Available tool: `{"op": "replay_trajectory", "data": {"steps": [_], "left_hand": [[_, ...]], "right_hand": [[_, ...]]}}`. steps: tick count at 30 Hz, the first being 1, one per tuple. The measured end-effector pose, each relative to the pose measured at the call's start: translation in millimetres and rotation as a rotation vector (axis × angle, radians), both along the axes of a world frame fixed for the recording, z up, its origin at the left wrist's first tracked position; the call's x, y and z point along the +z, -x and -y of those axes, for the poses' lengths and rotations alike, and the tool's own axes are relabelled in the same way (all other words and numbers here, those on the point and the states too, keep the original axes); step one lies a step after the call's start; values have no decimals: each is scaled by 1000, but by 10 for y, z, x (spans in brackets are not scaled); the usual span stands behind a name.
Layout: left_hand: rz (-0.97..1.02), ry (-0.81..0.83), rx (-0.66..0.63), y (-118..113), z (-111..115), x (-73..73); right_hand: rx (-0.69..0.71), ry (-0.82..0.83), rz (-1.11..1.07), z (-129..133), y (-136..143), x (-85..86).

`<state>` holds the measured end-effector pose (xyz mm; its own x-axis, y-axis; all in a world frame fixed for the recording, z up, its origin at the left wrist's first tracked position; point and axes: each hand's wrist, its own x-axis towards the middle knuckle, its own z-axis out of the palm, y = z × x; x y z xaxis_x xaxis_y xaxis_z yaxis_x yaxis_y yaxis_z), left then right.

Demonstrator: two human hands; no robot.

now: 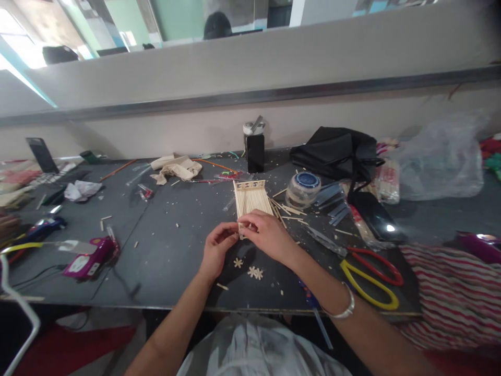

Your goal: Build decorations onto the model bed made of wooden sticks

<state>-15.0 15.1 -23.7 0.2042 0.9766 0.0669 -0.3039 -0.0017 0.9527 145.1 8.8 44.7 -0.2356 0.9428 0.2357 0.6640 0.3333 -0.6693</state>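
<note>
A small model made of pale wooden sticks (254, 198) lies on the dark table before me, with a low decorated rail along its far end. My left hand (219, 246) is closed in a pinch at the model's near left corner. From the right, my right hand (270, 235) reaches to that same corner, thumb and fingers closed on it and covering much of the near edge. The exact piece between the fingertips is mostly hidden. Just below the hands are a flower-shaped wooden piece (238, 262) and a pair of similar pieces (255, 272).
Scissors (371, 277) with red and yellow handles lie at right, near a glass jar (302, 190), glue sticks (332, 201) and a phone (373, 215). A glue gun (313, 297) is partly under my right forearm. At left sits a purple device (88, 259); another person's hand (8, 225) shows beyond.
</note>
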Motion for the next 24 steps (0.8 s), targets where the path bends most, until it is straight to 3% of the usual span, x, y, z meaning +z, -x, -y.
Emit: {"op": "replay_trajectory", "data": {"steps": [14, 24], "left_hand": [[-48, 14, 39, -31, 10, -7], [-41, -17, 74, -8, 15, 13]], "right_hand": [[12, -4, 128, -57, 22, -6], [28, -21, 83, -66, 13, -19]]}}
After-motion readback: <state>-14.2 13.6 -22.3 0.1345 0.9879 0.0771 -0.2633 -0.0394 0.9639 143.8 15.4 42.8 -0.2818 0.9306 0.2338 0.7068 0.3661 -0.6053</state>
